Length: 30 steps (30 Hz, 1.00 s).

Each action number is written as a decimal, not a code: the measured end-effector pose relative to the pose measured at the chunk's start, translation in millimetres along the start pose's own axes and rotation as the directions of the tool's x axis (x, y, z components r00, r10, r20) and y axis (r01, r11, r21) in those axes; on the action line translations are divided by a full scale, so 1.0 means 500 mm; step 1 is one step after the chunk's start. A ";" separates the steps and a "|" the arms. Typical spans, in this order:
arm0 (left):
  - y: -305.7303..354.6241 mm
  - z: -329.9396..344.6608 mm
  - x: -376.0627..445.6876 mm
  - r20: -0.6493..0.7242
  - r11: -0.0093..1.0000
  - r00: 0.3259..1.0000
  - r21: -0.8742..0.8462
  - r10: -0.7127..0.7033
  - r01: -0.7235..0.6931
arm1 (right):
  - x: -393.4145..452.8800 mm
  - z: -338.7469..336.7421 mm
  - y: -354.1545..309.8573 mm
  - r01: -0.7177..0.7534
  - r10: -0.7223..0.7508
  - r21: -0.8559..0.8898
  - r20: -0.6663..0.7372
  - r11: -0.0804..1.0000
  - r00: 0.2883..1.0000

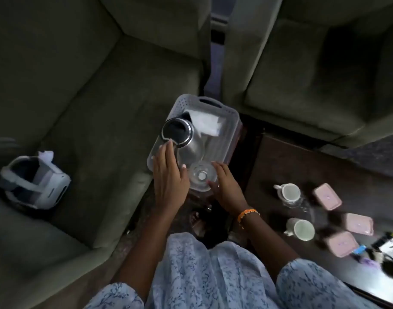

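Note:
A grey perforated plastic basket (232,112) stands between the sofa and a dark table. Inside it a steel kettle (191,141) lies tilted, its dark mouth facing up and left, with white paper (207,122) behind it. A clear glass (201,175) stands at the basket's near end. My left hand (168,175) reaches over the basket with straight fingers, the fingertips touching the kettle's rim. My right hand (226,188), with an orange bracelet on its wrist, rests against the right side of the glass, fingers fairly straight.
Olive sofas fill the left and top. A white headset (35,181) lies on the left seat. On the dark wooden table (280,157) at right stand two white mugs (289,192) (301,228), three pink lidded boxes (327,196), and clutter (387,246) at the edge.

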<state>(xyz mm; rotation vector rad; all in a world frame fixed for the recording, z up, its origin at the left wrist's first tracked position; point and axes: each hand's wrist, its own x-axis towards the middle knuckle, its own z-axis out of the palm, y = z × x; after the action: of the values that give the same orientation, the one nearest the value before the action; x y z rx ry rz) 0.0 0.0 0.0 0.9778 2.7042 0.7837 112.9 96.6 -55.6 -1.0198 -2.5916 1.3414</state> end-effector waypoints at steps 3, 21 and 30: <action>-0.054 -0.003 0.025 0.019 0.989 0.991 -0.056 -0.136 0.137 | 0.043 0.044 -0.003 -0.069 0.083 -0.124 0.112 0.990 0.990; -0.158 0.088 0.130 0.180 0.801 0.928 -0.469 -0.327 0.373 | 0.117 0.149 0.041 -0.175 0.164 -0.215 -0.071 0.961 0.984; -0.116 0.030 0.135 0.030 0.809 0.982 -0.562 -0.185 0.169 | 0.008 0.057 0.044 -0.098 0.099 0.018 -0.318 0.995 0.943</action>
<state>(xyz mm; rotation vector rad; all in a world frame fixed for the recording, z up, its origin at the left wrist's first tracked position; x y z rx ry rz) -79.3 11.6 -41.2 0.5626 2.2949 1.4434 112.2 87.6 -90.3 -1.2634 -2.3280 1.0887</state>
